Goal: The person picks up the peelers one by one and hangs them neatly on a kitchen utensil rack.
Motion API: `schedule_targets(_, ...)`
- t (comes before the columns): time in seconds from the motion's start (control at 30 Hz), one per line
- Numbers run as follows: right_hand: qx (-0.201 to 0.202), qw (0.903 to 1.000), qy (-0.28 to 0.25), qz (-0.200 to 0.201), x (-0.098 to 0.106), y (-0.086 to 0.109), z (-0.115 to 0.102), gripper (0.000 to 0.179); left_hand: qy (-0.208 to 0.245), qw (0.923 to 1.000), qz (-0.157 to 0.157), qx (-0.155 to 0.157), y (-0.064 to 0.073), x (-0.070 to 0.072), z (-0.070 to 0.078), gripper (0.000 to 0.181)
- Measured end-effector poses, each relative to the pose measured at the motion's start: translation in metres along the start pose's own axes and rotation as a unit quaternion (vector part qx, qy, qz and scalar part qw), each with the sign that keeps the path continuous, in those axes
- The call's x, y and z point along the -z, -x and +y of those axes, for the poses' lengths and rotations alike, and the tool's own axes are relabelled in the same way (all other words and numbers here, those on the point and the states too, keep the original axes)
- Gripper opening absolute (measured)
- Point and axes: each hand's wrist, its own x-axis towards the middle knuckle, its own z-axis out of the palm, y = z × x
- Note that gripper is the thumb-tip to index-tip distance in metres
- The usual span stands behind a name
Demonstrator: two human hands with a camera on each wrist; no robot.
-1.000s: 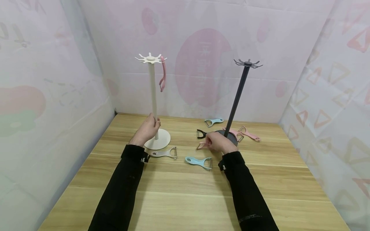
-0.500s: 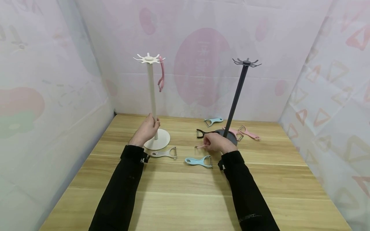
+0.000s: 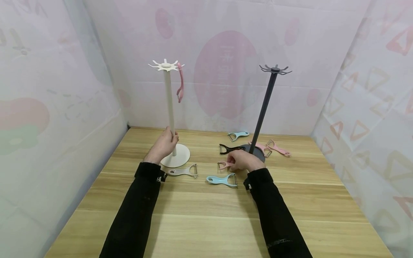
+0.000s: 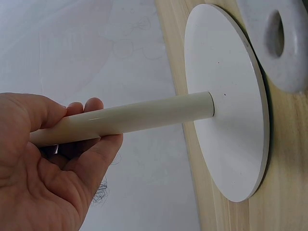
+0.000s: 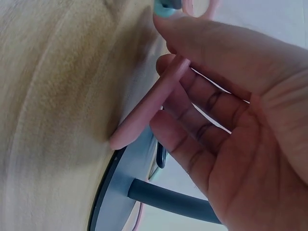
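My left hand (image 3: 162,145) grips the pole of a white hanging stand (image 3: 169,96) low down, just above its round base. In the left wrist view, thumb and fingers wrap round the white pole (image 4: 159,113). One pink peeler (image 3: 181,84) hangs from a hook on the right of this stand. My right hand (image 3: 243,160) pinches another pink peeler (image 3: 224,165) by its handle, low over the table, with the blade end to the left. In the right wrist view, the end of the pink handle (image 5: 144,110) comes close to the dark base (image 5: 118,187).
A dark hanging stand (image 3: 266,104) leans right in view, its hooks bare. Around it lie a black peeler (image 3: 230,149), a light blue peeler (image 3: 240,134) and two pink peelers (image 3: 280,150). Nearer are a grey peeler (image 3: 177,172) and another light blue peeler (image 3: 217,180).
The pink peeler in my right hand has turned, tipping edge-on and then flatter again. My right hand has shifted slightly, showing more of the black peeler. My left hand keeps its grip.
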Motion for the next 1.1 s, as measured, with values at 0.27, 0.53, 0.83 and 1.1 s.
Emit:
schedule_targets(0.27,-0.027,0.9996,0.011,-0.007,0.01,0.018,-0.032,0.016,0.008,1.0,-0.001,0.002,0.003,0.0,0.001,0.033)
schedule_targets(0.53,0.006,0.9999,-0.008,-0.01,0.013,0.015,-0.032,0.029,0.001,1.0,0.0,-0.002,0.0,0.0,-0.001,0.034)
schedule_targets(0.83,0.07,0.9963,0.031,0.039,0.007,0.011,-0.03,0.016,0.003,1.0,0.002,-0.001,-0.001,0.0,-0.001,0.035)
schedule_targets(1.1,0.068,0.9963,0.041,0.033,0.003,-0.001,-0.009,0.017,0.005,1.0,0.0,-0.001,0.0,0.0,0.001,0.035)
